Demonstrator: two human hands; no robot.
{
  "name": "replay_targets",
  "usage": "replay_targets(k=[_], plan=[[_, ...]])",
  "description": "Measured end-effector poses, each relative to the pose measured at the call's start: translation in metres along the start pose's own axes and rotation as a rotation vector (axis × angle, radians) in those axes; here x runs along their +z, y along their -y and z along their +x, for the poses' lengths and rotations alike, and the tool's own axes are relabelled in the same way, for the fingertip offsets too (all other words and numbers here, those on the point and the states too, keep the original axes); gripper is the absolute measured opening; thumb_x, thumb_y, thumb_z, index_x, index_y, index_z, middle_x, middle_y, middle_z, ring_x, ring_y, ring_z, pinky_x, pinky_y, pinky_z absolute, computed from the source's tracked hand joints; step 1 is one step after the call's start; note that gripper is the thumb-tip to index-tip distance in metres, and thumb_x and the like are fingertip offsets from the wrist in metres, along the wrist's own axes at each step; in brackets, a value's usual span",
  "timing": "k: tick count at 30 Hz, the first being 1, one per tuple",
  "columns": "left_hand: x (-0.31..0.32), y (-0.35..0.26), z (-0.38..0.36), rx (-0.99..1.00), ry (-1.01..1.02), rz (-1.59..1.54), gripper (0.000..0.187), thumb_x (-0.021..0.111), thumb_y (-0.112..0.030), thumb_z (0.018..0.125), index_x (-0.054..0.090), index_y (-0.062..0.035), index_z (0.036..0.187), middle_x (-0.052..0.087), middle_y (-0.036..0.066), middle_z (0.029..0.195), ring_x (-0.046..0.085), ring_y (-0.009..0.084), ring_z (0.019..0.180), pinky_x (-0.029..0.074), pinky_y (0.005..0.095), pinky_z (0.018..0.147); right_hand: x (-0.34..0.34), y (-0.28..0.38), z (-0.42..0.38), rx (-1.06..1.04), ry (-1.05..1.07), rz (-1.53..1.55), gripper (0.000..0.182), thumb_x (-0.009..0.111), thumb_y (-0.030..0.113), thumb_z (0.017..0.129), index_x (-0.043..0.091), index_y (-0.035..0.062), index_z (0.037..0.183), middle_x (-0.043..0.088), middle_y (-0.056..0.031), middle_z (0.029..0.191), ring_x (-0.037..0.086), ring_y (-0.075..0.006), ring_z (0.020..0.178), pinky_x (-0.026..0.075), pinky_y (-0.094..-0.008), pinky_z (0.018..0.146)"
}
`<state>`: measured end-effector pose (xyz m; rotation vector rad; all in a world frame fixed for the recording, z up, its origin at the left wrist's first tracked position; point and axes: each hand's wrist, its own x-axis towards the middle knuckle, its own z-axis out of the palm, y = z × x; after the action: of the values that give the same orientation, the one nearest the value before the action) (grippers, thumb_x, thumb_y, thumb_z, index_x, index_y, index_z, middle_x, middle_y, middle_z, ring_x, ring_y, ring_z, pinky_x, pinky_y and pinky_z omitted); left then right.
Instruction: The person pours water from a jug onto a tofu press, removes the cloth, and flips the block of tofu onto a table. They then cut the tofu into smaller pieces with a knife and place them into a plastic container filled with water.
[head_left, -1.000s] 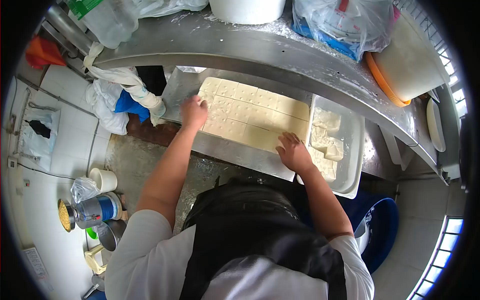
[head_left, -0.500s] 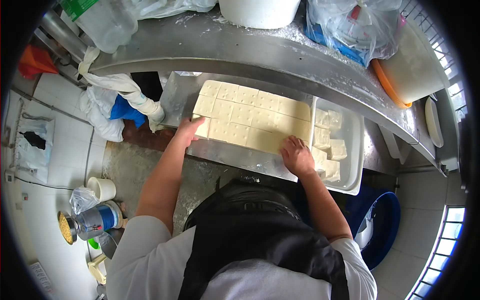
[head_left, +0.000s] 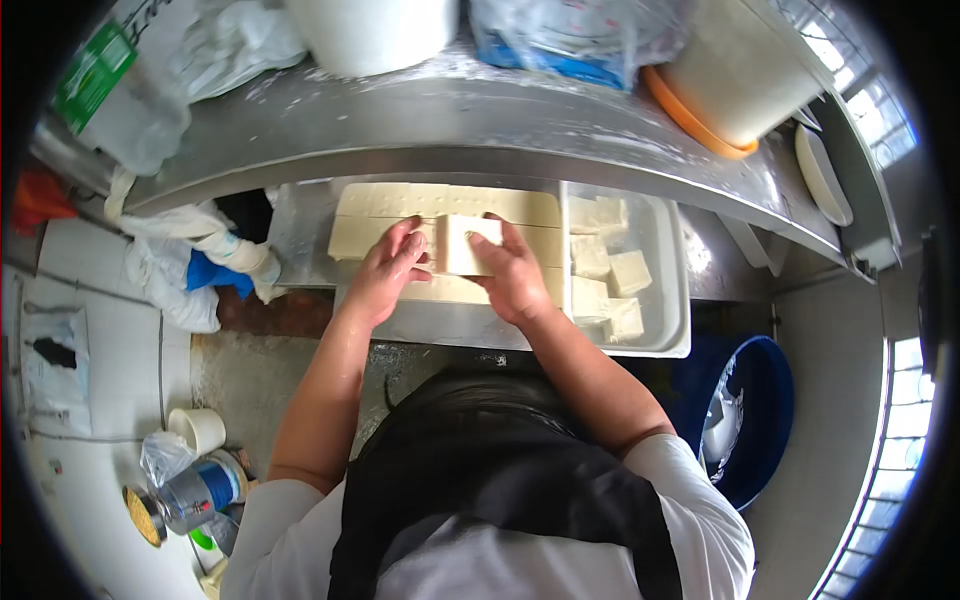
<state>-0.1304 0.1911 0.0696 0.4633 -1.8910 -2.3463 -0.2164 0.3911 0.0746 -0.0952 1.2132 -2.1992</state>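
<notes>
A pale cream block (head_left: 458, 246), tofu-like, is lifted above a slab (head_left: 380, 200) of the same stuff, which is scored into pieces and lies on a metal surface (head_left: 450, 325). My right hand (head_left: 518, 276) grips the block, its fingers around the right side. Just left of the block, my left hand (head_left: 385, 270) has its fingers spread and curved, with a small gap to the block. To the right of the slab, a white tray (head_left: 665, 340) holds several loose cream blocks (head_left: 629, 273).
A metal shelf (head_left: 330, 120) crosses above the slab, bearing a white bucket (head_left: 375, 35), plastic bags and a container with an orange rim (head_left: 695, 125). A blue barrel (head_left: 775, 420) stands at lower right. Wrapped cloth (head_left: 230, 250) hangs at the left.
Both hands have left the slab's near edge and come together above it. My right hand now has a block. The camera view has shifted.
</notes>
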Motion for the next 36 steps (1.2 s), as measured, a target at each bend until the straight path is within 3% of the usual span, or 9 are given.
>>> replay_targets(k=[4, 7, 10, 15, 19, 21, 26, 32, 36], plan=[[-0.052, 0.058, 0.026, 0.281, -0.42, 0.881, 0.06, 0.07, -0.044, 0.096, 0.057, 0.0028, 0.132, 0.062, 0.026, 0.124, 0.064, 0.036, 0.11, 0.052, 0.0443, 0.095, -0.128, 0.026, -0.005, -0.057, -0.286, 0.027, 0.063, 0.072, 0.019, 0.093, 0.043, 0.0107, 0.148, 0.063, -0.0101, 0.128, 0.062, -0.0255, 0.115, 0.052, -0.0493, 0.091], [-0.092, 0.097, 0.031, 0.05, -0.552, 1.184, 0.064, 0.066, -0.05, 0.096, 0.06, 0.0055, 0.128, 0.062, 0.029, 0.125, 0.062, 0.0449, 0.113, 0.047, 0.0516, 0.101, -0.211, 0.072, -0.013, -0.202, -0.621, -0.241, 0.066, 0.076, 0.022, 0.092, 0.042, 0.0123, 0.147, 0.064, -0.0118, 0.126, 0.066, -0.0259, 0.106, 0.053, -0.043, 0.086], [-0.08, 0.109, 0.031, -0.341, -0.516, 0.905, 0.079, 0.069, -0.058, 0.092, 0.055, 0.009, 0.133, 0.055, 0.035, 0.139, 0.055, 0.0465, 0.13, 0.045, 0.0487, 0.108, -0.297, 0.105, 0.017, -0.452, -0.757, -0.474, 0.068, 0.077, 0.019, 0.092, 0.038, 0.0065, 0.146, 0.064, -0.0167, 0.123, 0.066, -0.0254, 0.101, 0.053, -0.0395, 0.084], [-0.041, 0.083, 0.031, -0.317, -0.474, 0.826, 0.083, 0.071, -0.053, 0.092, 0.048, 0.0116, 0.138, 0.057, 0.03, 0.141, 0.057, 0.0409, 0.131, 0.046, 0.0441, 0.107, -0.354, 0.132, 0.078, -0.667, -0.652, -0.85, 0.066, 0.077, 0.017, 0.091, 0.04, 0.0014, 0.143, 0.064, -0.0207, 0.125, 0.065, -0.0284, 0.11, 0.052, -0.0379, 0.093], [-0.058, 0.069, 0.041, -0.651, -0.638, 0.447, 0.073, 0.078, -0.05, 0.088, 0.054, -0.0054, 0.14, 0.064, 0.014, 0.131, 0.063, 0.0297, 0.116, 0.05, 0.0461, 0.094, -0.343, 0.141, 0.083, 0.026, -0.612, -1.076, 0.06, 0.066, 0.024, 0.096, 0.049, -0.0021, 0.147, 0.061, -0.0186, 0.141, 0.058, -0.029, 0.128, 0.045, -0.0393, 0.104], [-0.064, 0.068, 0.037, -0.72, -0.47, 0.249, 0.068, 0.08, -0.05, 0.086, 0.057, -0.0129, 0.139, 0.066, 0.008, 0.126, 0.065, 0.0267, 0.11, 0.052, 0.0462, 0.086, -0.379, 0.116, 0.099, -0.02, -0.631, -1.006, 0.058, 0.065, 0.026, 0.096, 0.052, -0.001, 0.145, 0.061, -0.0209, 0.141, 0.058, -0.0301, 0.129, 0.045, -0.0404, 0.105], [-0.078, 0.098, 0.022, -0.449, -0.383, 0.258, 0.061, 0.079, -0.044, 0.088, 0.057, -0.0121, 0.135, 0.067, 0.005, 0.123, 0.066, 0.0238, 0.109, 0.053, 0.0443, 0.082, -0.372, 0.095, 0.058, -0.203, -0.657, -0.955, 0.056, 0.065, 0.033, 0.094, 0.059, 0.002, 0.14, 0.063, -0.0265, 0.136, 0.06, -0.0322, 0.127, 0.047, -0.0427, 0.104], [-0.091, 0.096, -0.016, -0.26, -0.437, -0.229, 0.048, 0.073, -0.035, 0.093, 0.06, -0.0089, 0.132, 0.068, 0.007, 0.123, 0.067, 0.0245, 0.109, 0.057, 0.0466, 0.084, -0.316, 0.082, -0.009, 0.141, -0.312, -1.34, 0.064, 0.067, 0.038, 0.091, 0.056, -0.0029, 0.138, 0.061, -0.0306, 0.135, 0.058, -0.046, 0.126, 0.047, -0.0447, 0.106], [-0.051, 0.076, -0.014, -0.193, -0.319, -0.399, 0.046, 0.072, -0.034, 0.094, 0.061, -0.0082, 0.13, 0.069, 0.007, 0.119, 0.067, 0.0235, 0.108, 0.056, 0.0458, 0.085, -0.288, 0.069, -0.01, -0.127, -0.517, -1.522, 0.062, 0.073, 0.036, 0.089, 0.058, -0.0032, 0.134, 0.063, -0.0295, 0.131, 0.061, -0.0461, 0.12, 0.049, -0.0478, 0.103]])
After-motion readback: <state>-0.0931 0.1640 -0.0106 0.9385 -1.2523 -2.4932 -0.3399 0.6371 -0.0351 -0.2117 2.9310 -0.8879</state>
